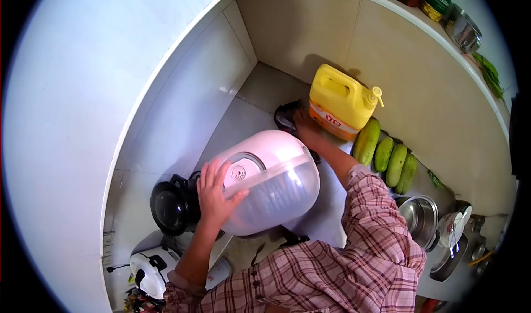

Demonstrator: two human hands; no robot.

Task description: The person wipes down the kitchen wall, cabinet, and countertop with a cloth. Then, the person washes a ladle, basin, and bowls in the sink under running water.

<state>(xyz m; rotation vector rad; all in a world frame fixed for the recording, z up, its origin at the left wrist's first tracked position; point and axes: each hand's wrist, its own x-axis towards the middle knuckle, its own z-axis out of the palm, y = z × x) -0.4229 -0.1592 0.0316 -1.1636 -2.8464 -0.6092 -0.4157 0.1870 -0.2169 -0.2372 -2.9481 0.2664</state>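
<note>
A large rounded case (pixel 271 185) with a pink body and a clear cover stands in front of me. My left hand (pixel 214 194) rests on it, fingers spread over the pink side by a round vent, thumb on the clear part. My right hand (pixel 305 126) reaches past the far side of the case to a dark object (pixel 285 116) on the counter; its fingers are largely hidden, and I cannot make out the object's kind. Just right of that hand is a yellow jug (pixel 337 100) with a pump top.
Several green gourds (pixel 366 141) lie along the back wall beside a steel pot (pixel 418 220). A black pan-like item (pixel 170 207) is left of the case, with a white appliance (pixel 149 271) nearer me. A shelf (pixel 409 15) above holds jars and a metal cup.
</note>
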